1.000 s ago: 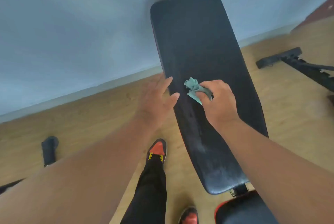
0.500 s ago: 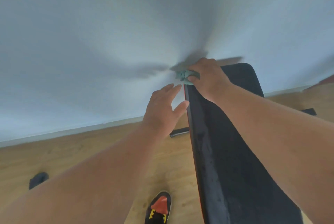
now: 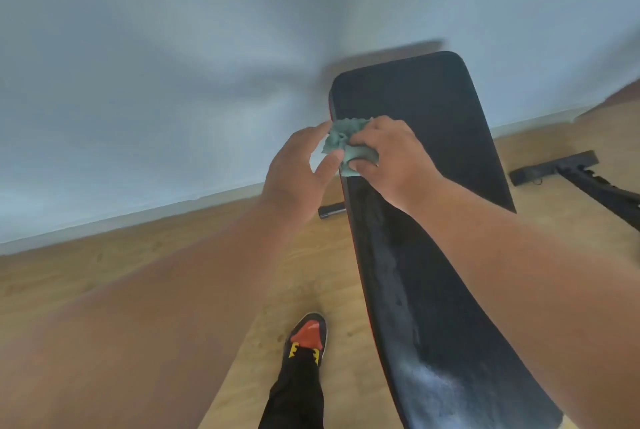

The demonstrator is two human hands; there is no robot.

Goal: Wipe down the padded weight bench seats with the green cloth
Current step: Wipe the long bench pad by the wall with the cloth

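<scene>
A pale blue-grey wall (image 3: pixel 173 82) met a light wooden floor (image 3: pixel 156 266) along a whitish baseboard (image 3: pixel 138 217), the whole view blurred with motion. A black padded weight bench pad (image 3: pixel 433 238) rose at a slant from the lower right toward the wall, its rounded far end near the top of the frame and a thin red trim showing down its left edge. Pale smears and streaks lay on the padding along the left side and at the near end.

The green cloth (image 3: pixel 346 146) was crumpled into a wad at the left edge of the pad, in its upper half. The right hand (image 3: pixel 391 158) gripped it from the pad side, fingers curled over the wad and pressing it toward the padding. The left hand (image 3: pixel 298 172) came in from off the left edge, thumb and fingertips closing on the cloth's loose left part; how firmly it held could not be told.

On the floor beyond the pad's right edge lay a black metal frame leg (image 3: pixel 568 169) with a cross foot. A short dark bar (image 3: pixel 330 210) showed on the floor just left of the pad. Below, a black trouser leg (image 3: pixel 294 397) ended in a black shoe with an orange toe (image 3: pixel 308 335), planted on the floor beside the pad's left edge.
</scene>
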